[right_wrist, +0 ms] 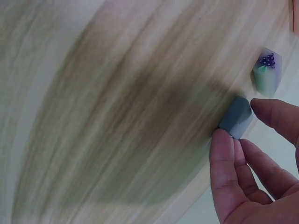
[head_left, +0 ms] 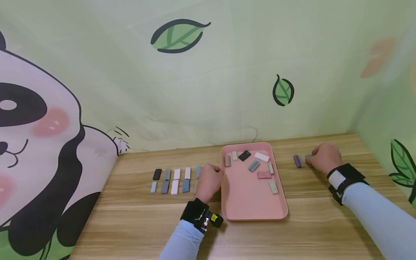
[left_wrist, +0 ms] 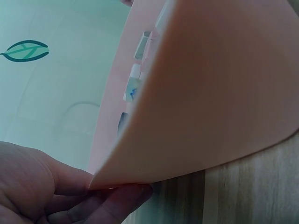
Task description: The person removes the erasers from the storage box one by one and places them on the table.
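Note:
My left hand [head_left: 209, 182] pinches the left rim of a pink tray [head_left: 250, 206]. In the left wrist view the thumb lies at the rim, with curled fingers under it. To the tray's right, my right hand [head_left: 326, 158] pinches a small blue-grey block [right_wrist: 237, 117] between thumb and fingertips, low over the wooden table. Beside it lies a purple and green block [right_wrist: 267, 74] with a raised grape-like cluster. Inside the tray, mostly in its far half, are several small blocks, among them a black one [head_left: 244, 155], a white one [head_left: 261, 157] and a pink one [head_left: 264, 175].
Left of the tray, several small blocks stand in two rows on the table [head_left: 130, 216], including a black one [head_left: 157, 174] and a blue one [head_left: 185, 186]. My left hand covers part of the rows' right end. A printed cloth [head_left: 208, 101] hangs behind the table.

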### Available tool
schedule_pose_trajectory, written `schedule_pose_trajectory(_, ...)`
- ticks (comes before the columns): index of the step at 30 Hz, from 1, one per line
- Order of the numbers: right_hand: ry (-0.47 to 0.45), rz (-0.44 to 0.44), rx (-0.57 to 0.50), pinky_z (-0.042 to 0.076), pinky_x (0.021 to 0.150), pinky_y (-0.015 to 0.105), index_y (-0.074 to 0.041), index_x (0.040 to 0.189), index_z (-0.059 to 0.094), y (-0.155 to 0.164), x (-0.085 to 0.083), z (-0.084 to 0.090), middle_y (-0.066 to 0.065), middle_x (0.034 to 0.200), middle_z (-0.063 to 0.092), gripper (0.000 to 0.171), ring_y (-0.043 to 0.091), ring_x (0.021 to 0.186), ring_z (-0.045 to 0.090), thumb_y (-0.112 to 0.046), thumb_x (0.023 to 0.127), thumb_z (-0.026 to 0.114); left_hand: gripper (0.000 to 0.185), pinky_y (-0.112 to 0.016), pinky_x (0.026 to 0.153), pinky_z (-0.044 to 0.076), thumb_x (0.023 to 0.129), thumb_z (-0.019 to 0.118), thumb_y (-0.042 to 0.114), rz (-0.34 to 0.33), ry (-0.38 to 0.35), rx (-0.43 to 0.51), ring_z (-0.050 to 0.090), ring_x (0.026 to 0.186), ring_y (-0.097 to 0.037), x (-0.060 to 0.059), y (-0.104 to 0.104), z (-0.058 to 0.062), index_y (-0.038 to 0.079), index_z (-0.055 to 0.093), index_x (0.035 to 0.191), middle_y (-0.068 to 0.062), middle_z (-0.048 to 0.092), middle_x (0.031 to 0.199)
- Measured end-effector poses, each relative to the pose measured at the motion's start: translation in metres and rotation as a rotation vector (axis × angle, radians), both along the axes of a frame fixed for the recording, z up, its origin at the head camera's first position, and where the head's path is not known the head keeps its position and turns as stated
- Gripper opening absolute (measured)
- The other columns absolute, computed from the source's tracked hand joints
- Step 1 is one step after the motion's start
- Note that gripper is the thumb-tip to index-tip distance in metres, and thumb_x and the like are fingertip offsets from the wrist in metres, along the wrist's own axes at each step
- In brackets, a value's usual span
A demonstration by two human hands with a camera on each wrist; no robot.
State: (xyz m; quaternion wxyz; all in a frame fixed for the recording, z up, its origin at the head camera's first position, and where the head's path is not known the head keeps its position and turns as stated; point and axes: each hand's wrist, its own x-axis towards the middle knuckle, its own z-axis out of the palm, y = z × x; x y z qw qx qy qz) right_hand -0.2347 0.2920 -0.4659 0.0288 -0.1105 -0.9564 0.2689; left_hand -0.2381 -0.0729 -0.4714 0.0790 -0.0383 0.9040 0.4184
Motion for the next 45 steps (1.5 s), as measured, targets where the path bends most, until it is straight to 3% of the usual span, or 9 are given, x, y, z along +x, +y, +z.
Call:
schedule_pose_trajectory(10, 0.061, 0.048, 0.022, 0.046, 0.076, 0.049, 0.011, 0.113, 0.060, -0.020, -0.001, 0.016, 0.030, 0.111, 0.061, 0.049, 0.042, 0.096, 0.058, -0.024, 0.079, 0.065, 0.026, -0.026, 0.042, 0.036, 0.092, 0.054, 0.021, 0.001, -0.021, 0.014, 0.051, 0.049, -0.017, 0.001, 0.000, -0.001, 0.008, 0.071, 0.077, -0.001, 0.045, 0.054)
schedule_pose_trajectory(13, 0.095, 0.095, -0.017, 0.047, 0.076, 0.048, 0.008, 0.119, 0.057, -0.036, -0.004, 0.025, 0.029, 0.109, 0.062, 0.049, 0.035, 0.082, 0.062, -0.021, 0.080, 0.063, 0.025, -0.026, 0.043, 0.036, 0.092, 0.054, 0.021, 0.003, -0.022, 0.014, 0.051, 0.050, -0.017, 0.001, 0.000, -0.001, 0.008, 0.071, 0.078, -0.001, 0.046, 0.054)
schedule_pose_trajectory(17, 0.147, 0.237, -0.036, 0.046, 0.084, 0.053, 0.005, 0.121, 0.057, -0.062, -0.008, 0.035, 0.026, 0.113, 0.061, 0.046, 0.036, 0.091, 0.062, -0.015, 0.081, 0.064, 0.028, -0.026, 0.041, 0.034, 0.092, 0.054, 0.020, 0.002, -0.014, 0.009, 0.049, 0.047, -0.017, 0.002, -0.001, 0.000, 0.006, 0.070, 0.074, -0.001, 0.042, 0.052)
schedule_pose_trajectory(20, 0.163, 0.370, -0.012, 0.043, 0.093, 0.054, 0.002, 0.119, 0.059, -0.084, -0.012, 0.039, 0.023, 0.120, 0.057, 0.041, 0.039, 0.114, 0.053, -0.014, 0.083, 0.065, 0.029, -0.026, 0.040, 0.033, 0.092, 0.054, 0.020, 0.009, -0.013, 0.005, 0.047, 0.046, -0.016, 0.002, -0.003, 0.000, 0.006, 0.069, 0.071, 0.000, 0.041, 0.051)
schedule_pose_trajectory(26, 0.087, 0.609, 0.058, 0.046, 0.095, 0.047, -0.008, 0.124, 0.059, -0.120, -0.015, 0.045, 0.013, 0.122, 0.060, 0.040, 0.028, 0.109, 0.057, -0.012, 0.085, 0.067, 0.029, -0.026, 0.040, 0.032, 0.092, 0.054, 0.020, 0.007, -0.023, -0.001, 0.046, 0.045, -0.015, 0.001, -0.003, -0.001, 0.006, 0.069, 0.070, 0.001, 0.042, 0.051)
schedule_pose_trajectory(30, 0.031, 0.705, 0.102, 0.051, 0.084, 0.037, -0.009, 0.118, 0.063, -0.136, -0.020, 0.040, 0.010, 0.122, 0.061, 0.037, 0.024, 0.103, 0.056, 0.000, 0.082, 0.063, 0.029, -0.026, 0.040, 0.033, 0.092, 0.054, 0.020, 0.005, -0.016, -0.016, 0.047, 0.045, -0.014, 0.000, -0.002, -0.001, 0.006, 0.068, 0.070, 0.001, 0.044, 0.051)
schedule_pose_trajectory(34, 0.033, 0.787, 0.234, 0.045, 0.065, 0.026, -0.009, 0.109, 0.067, -0.147, -0.028, 0.029, 0.006, 0.115, 0.064, 0.045, 0.019, 0.095, 0.056, 0.009, 0.069, 0.062, 0.028, -0.026, 0.040, 0.034, 0.091, 0.054, 0.020, 0.002, -0.005, -0.017, 0.048, 0.046, -0.014, 0.000, -0.002, -0.001, 0.006, 0.069, 0.072, 0.001, 0.046, 0.053)
schedule_pose_trajectory(40, 0.139, 0.872, 0.425, 0.050, 0.082, 0.033, -0.012, 0.103, 0.071, -0.156, -0.033, 0.020, 0.005, 0.104, 0.068, 0.044, 0.018, 0.096, 0.061, 0.005, 0.062, 0.068, 0.028, -0.025, 0.039, 0.032, 0.091, 0.054, 0.019, -0.001, 0.002, -0.004, 0.045, 0.045, -0.014, 0.002, -0.001, 0.000, 0.005, 0.069, 0.072, 0.001, 0.043, 0.051)
schedule_pose_trajectory(45, 0.184, 0.923, 0.434, 0.050, 0.076, 0.031, -0.013, 0.093, 0.073, -0.160, -0.035, 0.017, 0.002, 0.094, 0.070, 0.036, 0.018, 0.087, 0.062, 0.008, 0.064, 0.065, 0.028, -0.025, 0.039, 0.031, 0.092, 0.055, 0.020, 0.008, 0.003, -0.007, 0.045, 0.044, -0.014, 0.001, -0.002, 0.000, 0.006, 0.070, 0.072, 0.001, 0.042, 0.050)
